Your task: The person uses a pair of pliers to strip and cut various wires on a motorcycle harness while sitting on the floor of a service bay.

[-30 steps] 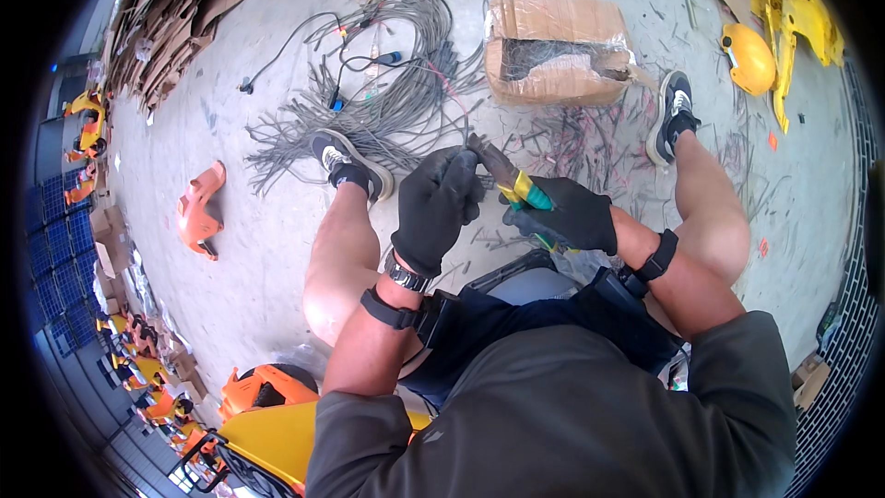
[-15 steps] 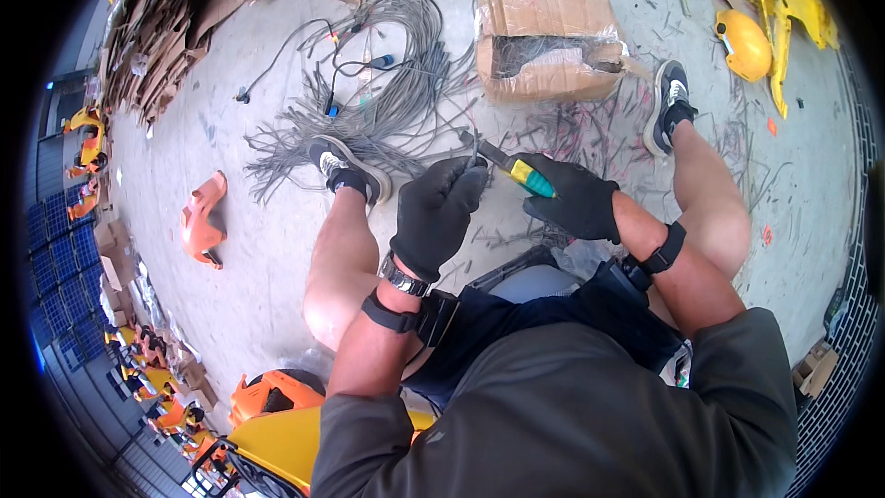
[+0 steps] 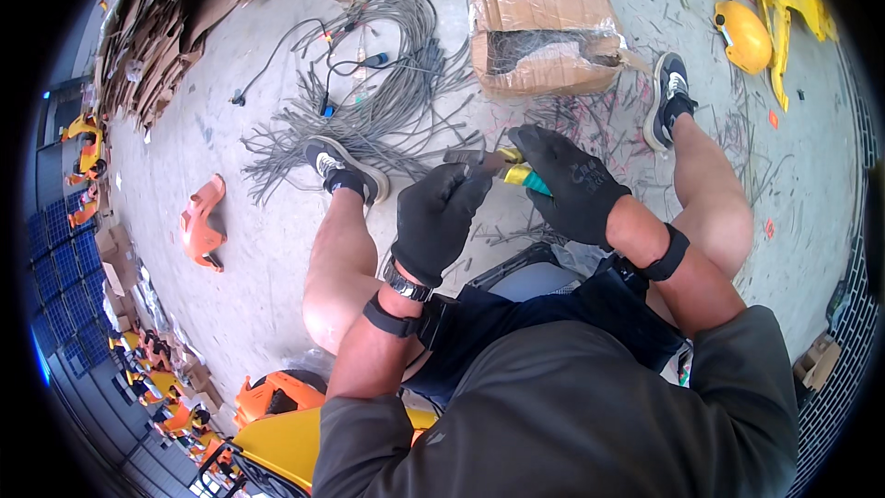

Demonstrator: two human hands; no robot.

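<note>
My right hand [image 3: 579,175], in a black glove, is closed round the yellow and green handles of what look like wire strippers [image 3: 522,174]. Their flat dark metal head points left, to the fingertips of my left hand [image 3: 442,217]. That hand, also gloved in black, is closed in a pinch on a thin grey cable, mostly hidden now by fingers and tool. Both hands are above the floor between my knees. Beyond them lies a loose heap of grey cables [image 3: 406,120], with a blue plug [image 3: 376,60] among them.
A torn cardboard box [image 3: 546,18] holding grey strands stands ahead. Short cut scraps [image 3: 636,111] litter the floor around it. An orange plastic panel [image 3: 205,223] lies at left, flattened cardboard [image 3: 171,28] far left, and yellow shell parts [image 3: 742,37] far right.
My right hand has turned and shifted slightly up, and the handles look more spread. The tool's head now lies more level across the left fingertips; the cable end seen before is hidden.
</note>
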